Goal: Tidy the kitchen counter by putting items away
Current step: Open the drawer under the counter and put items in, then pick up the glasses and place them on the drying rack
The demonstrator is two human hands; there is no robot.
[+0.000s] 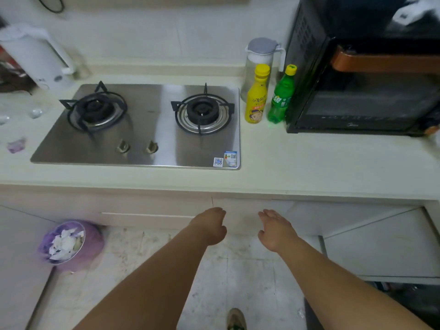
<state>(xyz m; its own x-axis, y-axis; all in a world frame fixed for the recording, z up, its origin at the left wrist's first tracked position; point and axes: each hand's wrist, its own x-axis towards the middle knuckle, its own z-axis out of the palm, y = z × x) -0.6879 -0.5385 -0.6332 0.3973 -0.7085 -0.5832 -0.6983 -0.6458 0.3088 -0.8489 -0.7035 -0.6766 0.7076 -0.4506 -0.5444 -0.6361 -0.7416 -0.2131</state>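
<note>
Below counter [309,167] edge, both hands empty: left hand [210,226] loosely curled, right hand [276,231] spread.

Nothing reads clearly: blurred characters on the yellow bottle [256,98]; QR-code stickers [225,159] on the stove [142,129].

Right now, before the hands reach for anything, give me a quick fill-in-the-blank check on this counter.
1. The yellow bottle stands directly left of the ____ bottle.
2. Both bottles stand between the gas stove and the black ____.
3. The left hand and right hand hold ____.
4. The purple-lined bin sits on the ____.

Missing: green; oven; nothing; floor
</note>
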